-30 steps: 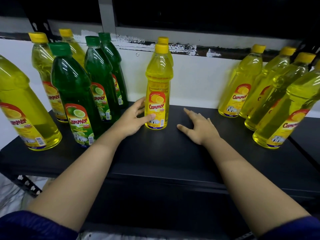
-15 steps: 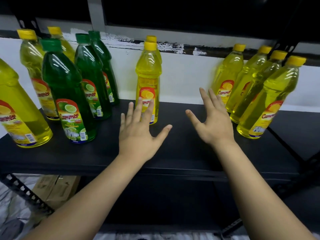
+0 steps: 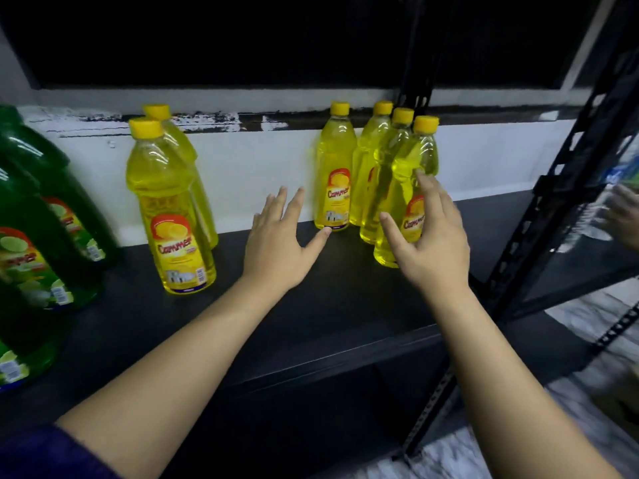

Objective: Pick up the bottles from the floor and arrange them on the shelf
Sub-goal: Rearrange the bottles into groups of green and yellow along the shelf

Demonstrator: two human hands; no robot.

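Right hand [image 3: 430, 243] against yellow-liquid bottle [image 3: 408, 188]

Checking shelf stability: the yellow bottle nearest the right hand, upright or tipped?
Upright. The front yellow bottle stands on its base on the shelf, cap on top. The right hand, fingers spread, is in front of it; contact cannot be told.

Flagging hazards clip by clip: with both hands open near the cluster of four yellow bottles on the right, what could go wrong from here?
1. The right hand reaches the front yellow bottle open; a push could knock it into the three packed close behind.
2. The left hand has its thumb by the base of the leftmost bottle; a nudge might tip it.
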